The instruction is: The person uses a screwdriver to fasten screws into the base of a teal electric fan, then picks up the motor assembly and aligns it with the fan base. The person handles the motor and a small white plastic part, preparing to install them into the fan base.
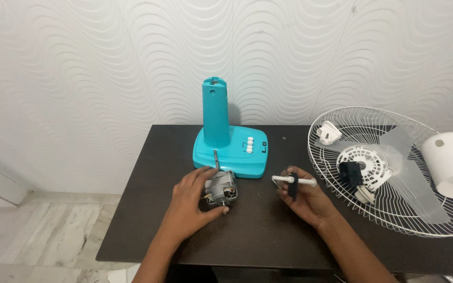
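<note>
Two hands busy: left hand [191, 196] closed around motor [220, 189], steady it on table [148, 209]; right hand [306, 200] pinches white pin with black part [293, 183], 3 o'clock of motor; align squarely.

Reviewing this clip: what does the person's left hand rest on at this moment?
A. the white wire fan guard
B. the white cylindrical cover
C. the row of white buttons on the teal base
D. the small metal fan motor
D: the left hand cups the small metal fan motor on the dark table, just in front of the teal base.
</note>
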